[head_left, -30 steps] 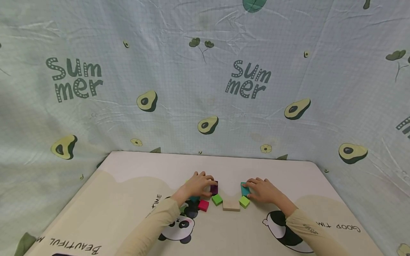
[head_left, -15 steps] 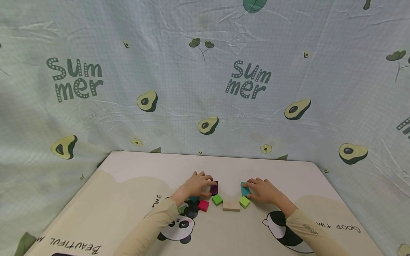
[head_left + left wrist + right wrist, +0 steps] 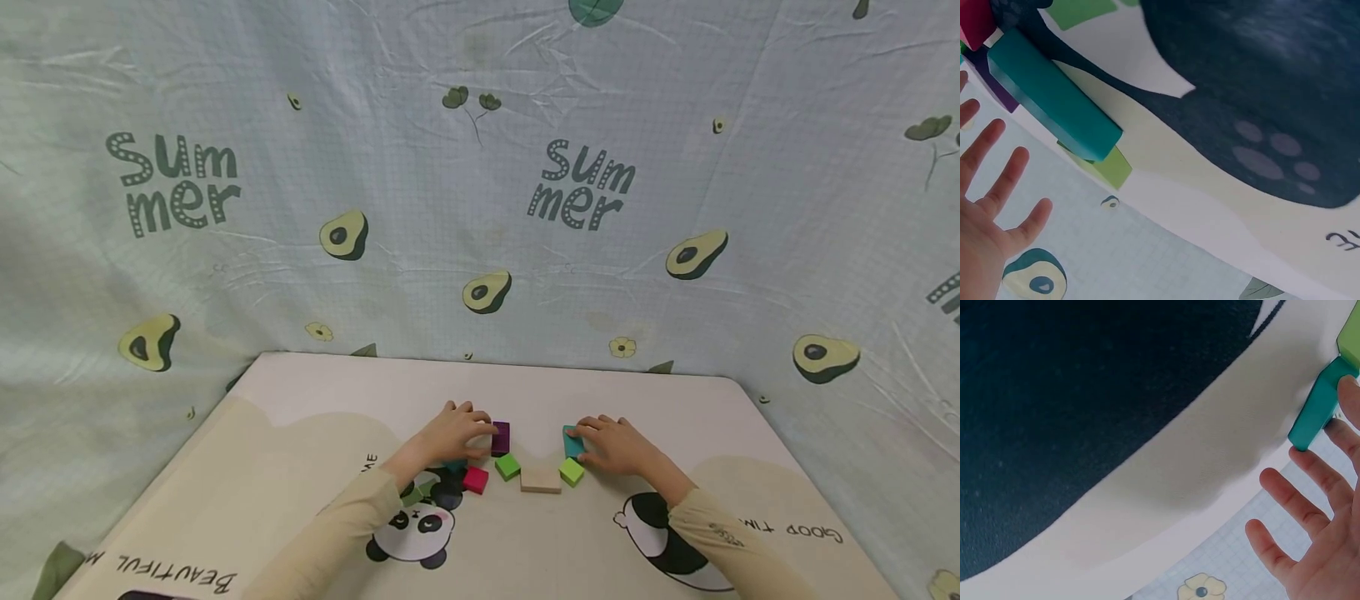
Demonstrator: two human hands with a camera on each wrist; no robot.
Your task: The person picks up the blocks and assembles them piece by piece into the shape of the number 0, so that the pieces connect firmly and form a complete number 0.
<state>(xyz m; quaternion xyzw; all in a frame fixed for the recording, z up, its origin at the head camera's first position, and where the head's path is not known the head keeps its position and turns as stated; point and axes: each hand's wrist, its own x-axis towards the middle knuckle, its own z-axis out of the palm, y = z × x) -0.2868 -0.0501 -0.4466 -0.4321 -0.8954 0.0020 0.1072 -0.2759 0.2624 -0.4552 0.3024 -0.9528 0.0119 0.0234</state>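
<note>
My left hand (image 3: 447, 433) is just left of a purple block (image 3: 501, 438), its fingers spread. In the left wrist view those fingers are straight and loose, with nothing between them. A long teal block (image 3: 1054, 94) lies by that hand, partly hidden under it in the head view, with a lime block (image 3: 1113, 167) at its end. My right hand (image 3: 618, 446) pinches a second teal block (image 3: 572, 442) between thumb and fingers, one end of it close to a lime-green cube (image 3: 572, 472).
A plain wooden block (image 3: 541, 480) lies between the lime-green cube and another green cube (image 3: 507, 467). A red block (image 3: 476, 479) sits to the left. All rest on a printed table (image 3: 510, 550), with a patterned cloth (image 3: 405, 183) behind it.
My left hand has let go of the purple block and shifted slightly left, so more of that block shows. The right hand stays on its teal block.
</note>
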